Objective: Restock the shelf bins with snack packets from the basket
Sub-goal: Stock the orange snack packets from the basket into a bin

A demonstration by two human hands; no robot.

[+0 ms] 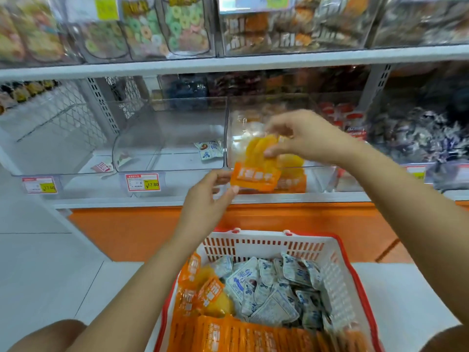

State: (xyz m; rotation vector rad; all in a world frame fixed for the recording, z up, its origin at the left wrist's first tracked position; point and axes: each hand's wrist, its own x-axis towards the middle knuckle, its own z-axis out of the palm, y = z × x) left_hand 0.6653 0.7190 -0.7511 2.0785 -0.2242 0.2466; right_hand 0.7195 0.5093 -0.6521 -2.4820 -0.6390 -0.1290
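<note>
Showing a white shelf board running across the upper view, carrying clear tubs of coloured ring sweets at left, all blurred. Below, showing a perforated grey upright standing at the back of the lower tier, beside a wire mesh panel. Hanging on the front rail: a red-bordered price label reading 17.80, and a second price label reading 17.60 further left. Lying at far right: a heap of dark-wrapped sweets, with red-capped items just left of it, too blurred for identifying. Running beneath the lower tier: an orange base panel, meeting pale floor tiles.
</note>
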